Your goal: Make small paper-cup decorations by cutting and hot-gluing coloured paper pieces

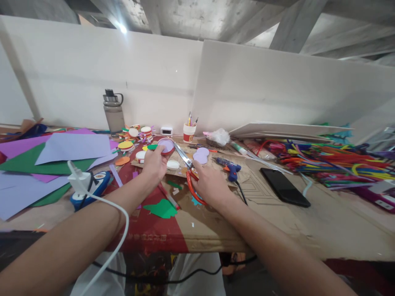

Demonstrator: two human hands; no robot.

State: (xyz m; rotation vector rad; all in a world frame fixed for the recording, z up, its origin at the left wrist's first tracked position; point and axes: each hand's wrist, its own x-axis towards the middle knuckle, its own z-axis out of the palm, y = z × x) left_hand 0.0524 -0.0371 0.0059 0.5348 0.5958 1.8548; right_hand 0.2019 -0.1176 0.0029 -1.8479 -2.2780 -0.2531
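Note:
My left hand (154,165) pinches a small round piece with a purple paper face (166,145) and a reddish edge. My right hand (211,186) is wrapped around the orange-red handles of a pair of scissors (184,158). The blade tips point up and left, at the right edge of the purple round. Beyond my right fingers lie purple paper circles (201,155). A white disc (173,165) rests between the hands, and a jagged green paper scrap (162,208) lies below them.
A blue glue gun (232,169) and a black phone (284,187) lie to the right, before bundled pipe cleaners (327,160). Coloured paper sheets (72,148) and a blue power strip (92,190) with a white cable occupy the left. A bottle (113,113) and pencil cup (189,132) stand behind.

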